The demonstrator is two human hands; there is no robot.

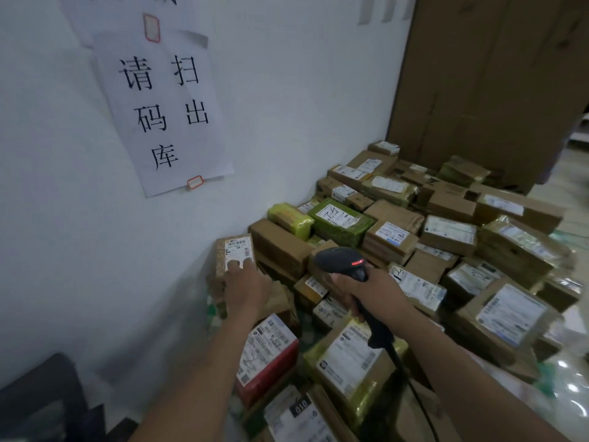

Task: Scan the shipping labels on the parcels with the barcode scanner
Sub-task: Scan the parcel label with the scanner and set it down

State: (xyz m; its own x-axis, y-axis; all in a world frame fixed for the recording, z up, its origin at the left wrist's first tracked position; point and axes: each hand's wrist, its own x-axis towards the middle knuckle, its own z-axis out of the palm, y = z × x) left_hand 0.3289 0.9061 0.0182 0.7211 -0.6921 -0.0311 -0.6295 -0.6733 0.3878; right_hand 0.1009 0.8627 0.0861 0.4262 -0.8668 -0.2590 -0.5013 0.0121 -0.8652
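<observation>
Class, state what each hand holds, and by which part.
Right hand grips the barcode scanner by its handle; left hand holds nothing, only touching a parcel's label.

Both forearms are bare down to the left hand (247,283) and right hand (366,290).

Left hand (245,290) flat; right hand (366,290) curled

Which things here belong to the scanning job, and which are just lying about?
Job: barcode scanner, gripped by right hand; upright parcel, touched by left hand; its shipping label; other parcels.
Lying about: taped paper notice; tall cardboard.
</observation>
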